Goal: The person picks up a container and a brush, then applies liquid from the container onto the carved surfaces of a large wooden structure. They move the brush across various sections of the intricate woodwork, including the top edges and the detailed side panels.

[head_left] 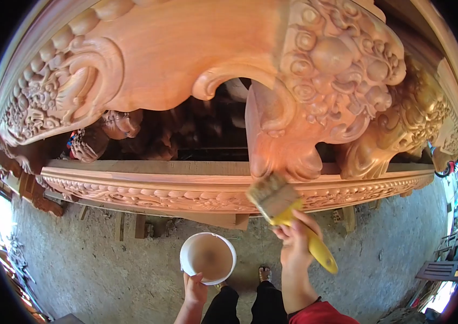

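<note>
My right hand [295,237] is closed round the yellow handle of a wide paintbrush [280,202]. The bristles overlap the carved lower rail [207,197] of a large wooden piece, just below a curved leg foot [283,159]. In my left hand [194,289] is a white plastic bucket [207,256], gripped at its near rim with the thumb over the edge. Brownish liquid shows inside it. Above the rail, a broad smooth apron [185,48] carries carved fruit and flowers [342,59] at the right.
A second carved leg [396,129] with a glossier, darker surface stands at the right. Wooden blocks [140,227] lie under the rail on the concrete floor [99,270]. A dark slatted piece [442,270] is at the far right. My feet [264,272] stand below the bucket.
</note>
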Tool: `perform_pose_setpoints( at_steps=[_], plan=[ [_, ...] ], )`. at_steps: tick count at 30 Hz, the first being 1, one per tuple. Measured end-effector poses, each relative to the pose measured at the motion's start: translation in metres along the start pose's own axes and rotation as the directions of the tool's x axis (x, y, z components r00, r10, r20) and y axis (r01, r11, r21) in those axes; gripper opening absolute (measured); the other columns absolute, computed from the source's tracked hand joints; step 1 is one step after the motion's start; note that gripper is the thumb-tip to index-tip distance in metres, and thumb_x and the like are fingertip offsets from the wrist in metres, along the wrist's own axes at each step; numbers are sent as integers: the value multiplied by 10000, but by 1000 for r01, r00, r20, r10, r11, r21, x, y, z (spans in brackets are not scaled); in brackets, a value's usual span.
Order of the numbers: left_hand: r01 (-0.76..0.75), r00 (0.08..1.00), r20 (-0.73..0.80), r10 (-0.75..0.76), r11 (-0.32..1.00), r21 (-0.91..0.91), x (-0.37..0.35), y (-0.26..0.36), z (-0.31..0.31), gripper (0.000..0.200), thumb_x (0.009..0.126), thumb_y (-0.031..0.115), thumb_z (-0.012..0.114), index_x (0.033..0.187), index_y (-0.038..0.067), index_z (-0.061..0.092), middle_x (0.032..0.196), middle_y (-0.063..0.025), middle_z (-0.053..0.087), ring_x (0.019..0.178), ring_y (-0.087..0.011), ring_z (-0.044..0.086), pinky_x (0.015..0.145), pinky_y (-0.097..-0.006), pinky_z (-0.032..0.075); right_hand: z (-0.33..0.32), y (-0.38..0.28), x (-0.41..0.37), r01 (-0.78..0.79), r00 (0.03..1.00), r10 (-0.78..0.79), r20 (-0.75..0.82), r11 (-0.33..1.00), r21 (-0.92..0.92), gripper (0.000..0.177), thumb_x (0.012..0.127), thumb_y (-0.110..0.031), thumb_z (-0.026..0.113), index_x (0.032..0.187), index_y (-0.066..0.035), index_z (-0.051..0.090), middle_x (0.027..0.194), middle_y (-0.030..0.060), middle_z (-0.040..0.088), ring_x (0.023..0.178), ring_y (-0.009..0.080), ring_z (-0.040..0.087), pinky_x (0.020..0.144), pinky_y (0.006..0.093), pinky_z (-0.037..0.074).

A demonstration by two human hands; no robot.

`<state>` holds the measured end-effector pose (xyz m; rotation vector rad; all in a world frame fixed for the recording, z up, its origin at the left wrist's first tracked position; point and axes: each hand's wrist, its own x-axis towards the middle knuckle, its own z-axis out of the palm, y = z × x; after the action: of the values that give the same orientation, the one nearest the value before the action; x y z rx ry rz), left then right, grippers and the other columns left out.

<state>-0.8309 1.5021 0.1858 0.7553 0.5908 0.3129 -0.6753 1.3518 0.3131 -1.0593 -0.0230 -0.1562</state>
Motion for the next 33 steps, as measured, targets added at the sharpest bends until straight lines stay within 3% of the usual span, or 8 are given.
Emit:
perform_pose_setpoints(
  at_steps=[4,13,15,22,24,27,31,33],
  plan=[
    [49,999,-22,-50,999,-16,-11,9,9,686,622,182,547,1244,30,299,1180,-121,434,1108,-260,427,895,-402,381,16,-6,17,446,895,-439,-84,888,112,199,800,-94,521,977,-6,495,854,152,539,693,250,579,541,330,523],
    [38,996,-78,-40,999,-31,-6,1,-12,671,625,165,539,1239,21,310,1207,-120,414,1121,-260,415,926,-400,352,-68,78,6,333,942,-293,163,872,-358,259,829,-82,500,1069,12,489,961,170,526,828,245,578,636,349,535],
    [49,994,-94,-49,999,-6,-7,-2,-23,669,626,164,539,1240,23,311,1208,-119,413,1119,-262,417,929,-403,349,-101,83,6,457,877,-383,289,482,-748,344,844,-116,488,1162,10,449,1053,183,514,889,258,564,671,346,525],
    [-7,999,-50,9,1000,29,5,7,-36,638,653,191,519,1245,58,319,1197,-112,426,1081,-268,447,859,-431,404,-127,47,39,238,833,-552,19,328,-914,439,850,-144,478,1253,-8,369,1166,204,481,909,242,565,760,328,483],
    [13,998,-54,-11,999,34,5,8,-36,633,657,201,513,1245,64,321,1190,-111,433,1065,-270,460,808,-438,441,-137,53,54,315,781,-525,338,-136,-939,420,841,-123,477,1247,-55,395,1166,194,487,806,200,592,659,278,508],
    [104,993,-45,-108,992,-78,2,15,-27,681,613,155,534,1244,29,312,1196,-121,418,1111,-266,414,928,-412,342,-93,75,42,173,926,-377,30,353,-920,370,818,-89,503,1187,-90,476,1163,175,493,644,120,579,507,197,484],
    [94,993,-69,-95,995,-15,-2,7,-44,661,630,212,507,1247,58,323,1184,-117,436,1071,-275,452,825,-430,416,-73,147,-7,298,953,-238,188,848,-438,262,773,-36,553,1027,-75,597,921,100,600,509,55,516,379,173,407],
    [58,994,-98,-54,997,41,-3,11,-35,656,645,252,478,1254,64,324,1200,-115,434,1093,-274,445,868,-433,409,-46,124,-11,559,789,-203,580,629,-540,254,769,3,552,1008,-65,602,806,64,588,529,56,523,407,184,418]
  ],
)
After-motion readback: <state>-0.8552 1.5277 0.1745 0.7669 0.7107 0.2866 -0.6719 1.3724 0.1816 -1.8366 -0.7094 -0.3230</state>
